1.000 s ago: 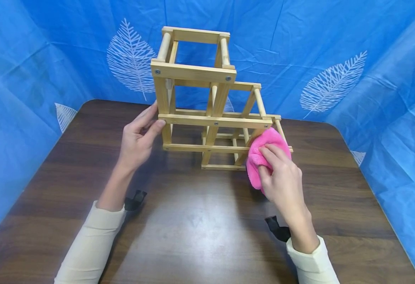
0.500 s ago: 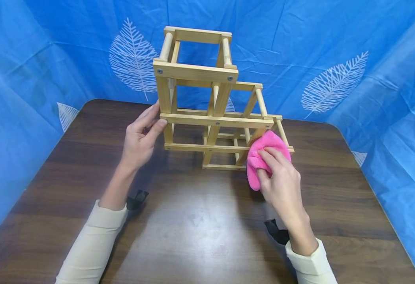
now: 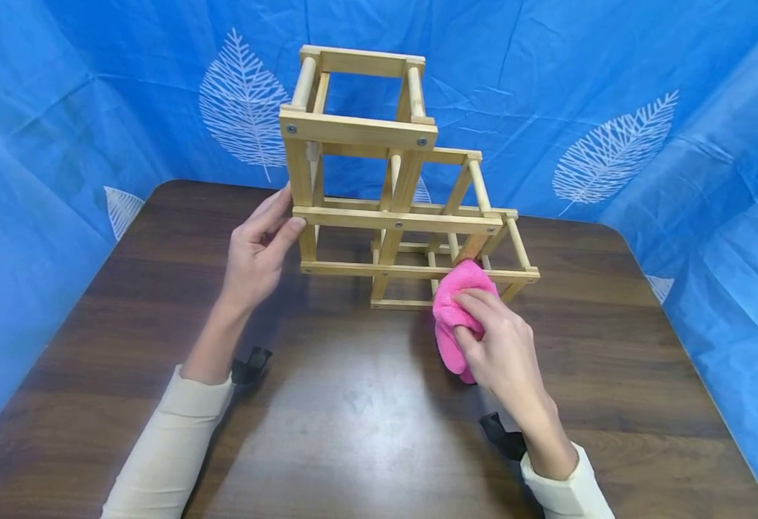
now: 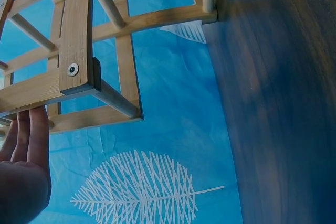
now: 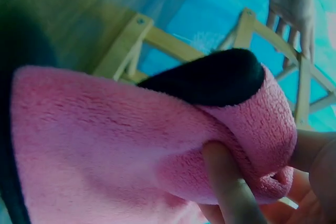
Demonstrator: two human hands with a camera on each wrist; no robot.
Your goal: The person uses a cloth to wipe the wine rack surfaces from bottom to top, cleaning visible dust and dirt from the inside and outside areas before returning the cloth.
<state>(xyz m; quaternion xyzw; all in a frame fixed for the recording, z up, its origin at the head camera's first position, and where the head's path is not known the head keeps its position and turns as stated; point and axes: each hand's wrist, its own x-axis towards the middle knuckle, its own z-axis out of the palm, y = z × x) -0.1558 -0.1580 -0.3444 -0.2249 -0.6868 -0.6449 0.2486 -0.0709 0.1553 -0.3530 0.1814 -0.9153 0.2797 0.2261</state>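
Observation:
A stepped rack of pale wood point(image 3: 355, 131), joined with screws and dowels, stands on the table. My left hand point(image 3: 258, 249) grips its left upright at mid-height, thumb in front and fingers behind; the left wrist view shows those fingers point(image 4: 38, 137) against the wooden frame point(image 4: 76, 24). At the rack's lower right front, my right hand point(image 3: 505, 349) pinches a bunched pink cloth point(image 3: 450, 313), which overlaps the lower rail. Up close in the right wrist view, the fluffy cloth point(image 5: 94, 135) has a dark edge and is folded between thumb and fingers.
A dark brown wooden table point(image 3: 353, 447) spreads in front of the rack. Behind it and at both sides hangs a blue curtain point(image 3: 515, 86) with white leaf prints. Black straps point(image 3: 505, 436) sit at both wrists.
My right hand has drawn the pink cloth down and to the left, from the right upright to below the lower rail. The left hand keeps its grip on the rack.

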